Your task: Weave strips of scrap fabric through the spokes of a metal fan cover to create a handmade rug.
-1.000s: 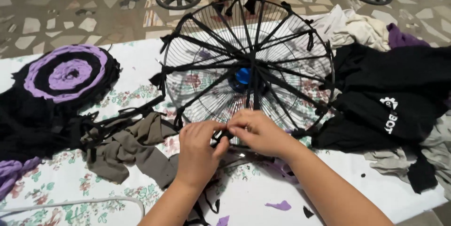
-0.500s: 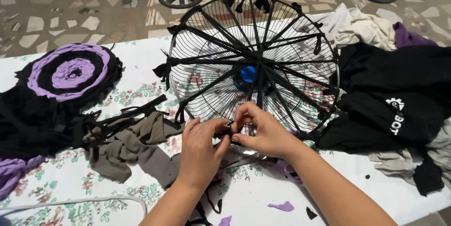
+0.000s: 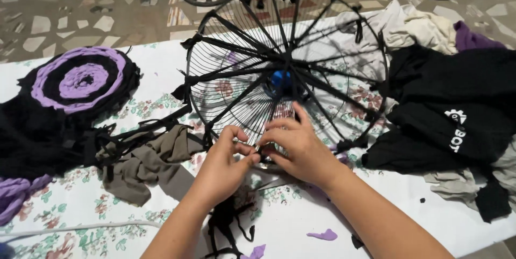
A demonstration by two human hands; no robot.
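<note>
Right now your left hand [image 3: 223, 165] and right hand [image 3: 298, 148] meet at the near rim of the fan guard [image 3: 287, 71] on the counter [image 3: 457, 221], fingers pinched shut on a black strip [image 3: 228, 224] hanging below.

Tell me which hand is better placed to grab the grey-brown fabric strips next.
Left, probably. The left hand works at the round black wire fan guard's near rim, beside the grey-brown fabric strips; the right hand would have to cross over it.
</note>
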